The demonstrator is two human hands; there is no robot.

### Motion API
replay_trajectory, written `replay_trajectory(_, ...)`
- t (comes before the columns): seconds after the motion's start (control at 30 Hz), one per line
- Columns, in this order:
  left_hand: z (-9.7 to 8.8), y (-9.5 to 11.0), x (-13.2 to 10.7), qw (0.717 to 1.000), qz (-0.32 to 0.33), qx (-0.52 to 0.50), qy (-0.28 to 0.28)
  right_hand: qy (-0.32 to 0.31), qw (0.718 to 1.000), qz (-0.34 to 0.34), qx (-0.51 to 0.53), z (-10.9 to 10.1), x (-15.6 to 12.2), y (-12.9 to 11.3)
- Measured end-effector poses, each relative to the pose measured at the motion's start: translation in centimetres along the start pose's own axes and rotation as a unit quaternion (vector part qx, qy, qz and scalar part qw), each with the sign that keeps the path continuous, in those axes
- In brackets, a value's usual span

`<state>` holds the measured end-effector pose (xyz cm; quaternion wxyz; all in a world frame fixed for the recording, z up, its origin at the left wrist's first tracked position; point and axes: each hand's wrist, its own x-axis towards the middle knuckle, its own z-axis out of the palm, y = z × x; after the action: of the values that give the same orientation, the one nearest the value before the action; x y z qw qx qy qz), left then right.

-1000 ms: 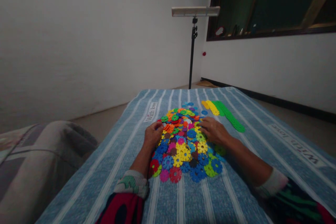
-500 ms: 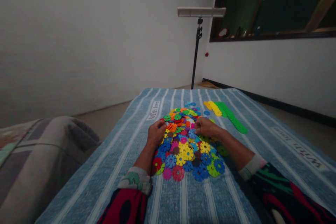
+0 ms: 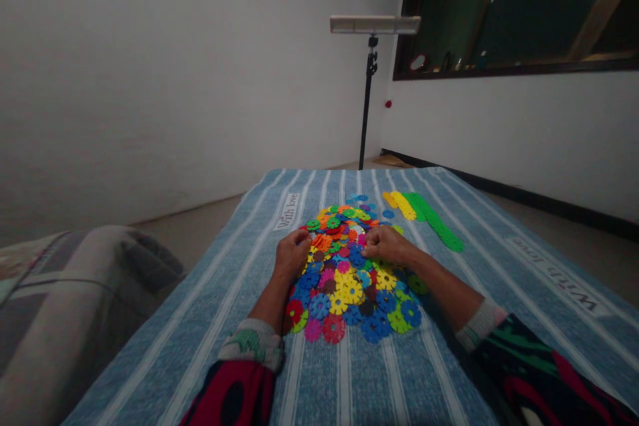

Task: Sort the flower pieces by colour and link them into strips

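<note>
A heap of flower-shaped plastic discs (image 3: 344, 286) in many colours lies on the striped blue cloth (image 3: 319, 379). My left hand (image 3: 292, 254) rests at the heap's left edge, its fingers curled together; whatever may be between them is hidden. Over the right side of the heap is my right hand (image 3: 389, 245), thumb and fingers pinched at the rim of a blue flower-shaped disc (image 3: 357, 255). Beyond it, discs are laid in overlapping rows: an orange and yellow row (image 3: 403, 206) and a longer green row (image 3: 444, 233).
Several loose blue discs (image 3: 388, 214) lie between the heap and the rows. A lamp on a black stand (image 3: 366, 100) rises behind the far edge of the cloth. To the left sits a grey draped cover (image 3: 100, 299). A dark window (image 3: 524, 6) is at upper right.
A darker blue disc now shows at my right fingertips, where a lighter blue one showed before. Both hands stay nearly in place over the heap; the whole view has shifted slightly.
</note>
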<state>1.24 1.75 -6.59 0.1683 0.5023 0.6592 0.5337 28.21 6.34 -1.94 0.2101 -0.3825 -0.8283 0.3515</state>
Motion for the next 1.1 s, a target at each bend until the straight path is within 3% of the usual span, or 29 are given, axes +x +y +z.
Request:
replay_trajectory(0.27, 0.1, 0.0, 0.0, 1.0, -0.005, 0.0, 0.002, 0.01, 0.999, -0.029, 0.016, 0.9, -1.2, -1.5)
replay_trajectory(0.53, 0.2, -0.2, 0.1, 1.0, -0.003, 0.004, 0.003, 0.033, 0.999, -0.02, -0.037, 2.3, -2.7, -3.5)
replay_trajectory(0.97, -0.1, 0.5, 0.0, 1.0, -0.001, 0.014, 0.001, 0.126, 0.992, -0.017, 0.007, 1.4, -3.5, -2.0)
replay_trajectory(1.1, -0.2, 0.9, 0.0, 1.0, 0.001, 0.02, -0.003, 0.164, 0.985, -0.027, 0.043, 0.2, -3.6, -0.9)
